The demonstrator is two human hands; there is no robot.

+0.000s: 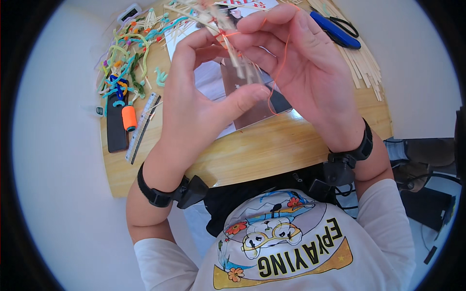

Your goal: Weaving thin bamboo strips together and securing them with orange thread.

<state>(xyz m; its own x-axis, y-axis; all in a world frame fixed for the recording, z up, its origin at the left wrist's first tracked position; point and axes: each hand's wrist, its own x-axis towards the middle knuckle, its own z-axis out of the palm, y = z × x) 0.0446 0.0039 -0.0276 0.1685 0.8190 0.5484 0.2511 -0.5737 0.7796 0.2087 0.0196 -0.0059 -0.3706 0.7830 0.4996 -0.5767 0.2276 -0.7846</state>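
Observation:
Above the table, my left hand (187, 106) is closed around a framework of thin wooden sticks (238, 60), its thumb stretched out below. Orange thread is wrapped round the sticks at a crossing, and parts of the framework are blurred. My right hand (323, 80) is raised beside it, thumb and forefinger pinching the orange thread (283, 63). The thread runs from the sticks up to those fingers and hangs in a loose loop by the right palm. Beneath both hands lies a glossy printed sheet (230, 127).
At the left are tangled coloured pipe cleaners (131, 65), an orange thread spool (129, 118), a dark phone-like slab (115, 128) and a ruler (142, 128). A blue tool (335, 30) beside black loop handles (347, 25) lies on loose wooden strips (366, 68) at the right.

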